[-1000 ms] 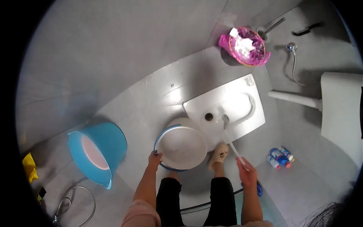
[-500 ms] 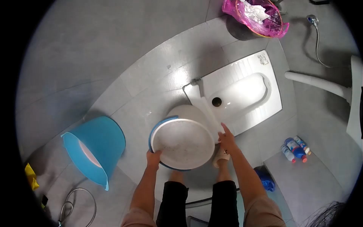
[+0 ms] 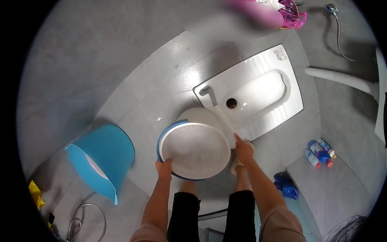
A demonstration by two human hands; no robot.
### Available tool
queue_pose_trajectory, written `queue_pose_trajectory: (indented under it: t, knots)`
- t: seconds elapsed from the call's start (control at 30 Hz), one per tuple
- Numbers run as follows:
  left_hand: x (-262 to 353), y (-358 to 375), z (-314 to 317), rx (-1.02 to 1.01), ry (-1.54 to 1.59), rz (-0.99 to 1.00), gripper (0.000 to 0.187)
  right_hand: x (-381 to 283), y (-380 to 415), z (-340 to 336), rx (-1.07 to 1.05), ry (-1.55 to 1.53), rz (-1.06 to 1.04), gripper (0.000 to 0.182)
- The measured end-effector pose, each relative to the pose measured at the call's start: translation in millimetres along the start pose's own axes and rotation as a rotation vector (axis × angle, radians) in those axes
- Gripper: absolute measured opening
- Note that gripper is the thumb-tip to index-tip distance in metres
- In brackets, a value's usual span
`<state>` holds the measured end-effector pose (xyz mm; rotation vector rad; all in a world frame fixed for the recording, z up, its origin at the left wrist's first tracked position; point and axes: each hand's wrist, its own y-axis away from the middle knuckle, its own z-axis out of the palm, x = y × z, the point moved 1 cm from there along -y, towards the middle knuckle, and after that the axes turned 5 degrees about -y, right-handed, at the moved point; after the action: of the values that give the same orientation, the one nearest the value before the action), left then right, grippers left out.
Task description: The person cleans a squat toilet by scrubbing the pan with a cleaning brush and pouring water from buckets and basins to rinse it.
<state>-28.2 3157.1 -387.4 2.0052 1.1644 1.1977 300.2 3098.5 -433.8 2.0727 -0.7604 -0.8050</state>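
Hands: here we go, head view, and I have the left hand (image 3: 164, 168) pinching the rim of the white bucket (image 3: 197, 116), thumb inside; the right hand (image 3: 244, 152) is curled around the near end of a white-handled tool (image 3: 224, 122), index finger stretched out.
Step in hand: I'd call it steadying with the left while the right works the tool, its grey head over the front end of the squat toilet (image 3: 262, 86).
Next demand: any further stroke, I'd judge, calls for a firm rim grip and a clear path between bucket wall and toilet.
White bucket: just left of the squat toilet's front end, its wide mouth facing me, ribbed outside, pale and cloudy within; whether that's liquid, I can't tell. Its blue handle (image 3: 161, 135) hugs the left of the rim.
Tool: long and pale, grey at its far end, angled between white bucket and toilet.
Around: blue bucket (image 3: 115, 155) well left of the toilet, something pink (image 3: 95, 165) inside; bottles (image 3: 319, 152) off its right side.
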Motion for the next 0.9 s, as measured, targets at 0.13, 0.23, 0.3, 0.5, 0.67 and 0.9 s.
queue_pose_trajectory:
  t: [0.13,0.23,0.3,0.5,0.67,0.9]
  knots:
    - [14.2,9.7,-2.1,-0.051,0.024,-0.062,0.033,-9.7,2.6,-17.6,0.105,0.045,0.040,0.041]
    - [29.9,28.2,6.0,-0.101,0.110,-0.020,0.032,34.1,5.7,-9.6,0.081,0.008,0.013,0.041]
    - [41.2,40.5,15.2,-0.093,0.055,-0.041,0.031,50.6,7.3,-0.3,0.193,-0.074,-0.104,0.042]
    - [88.3,79.0,41.3,-0.172,0.072,-0.107,0.029,41.0,-1.7,-16.5,0.134,-0.050,0.019,0.035]
    - [93.9,86.8,65.8,-0.175,0.084,-0.073,0.033,60.3,-12.2,-16.9,0.117,-0.211,0.156,0.033]
    - [94.4,89.2,81.8,-0.155,0.127,-0.013,0.027,64.2,-2.4,4.1,0.184,-0.226,0.029,0.031]
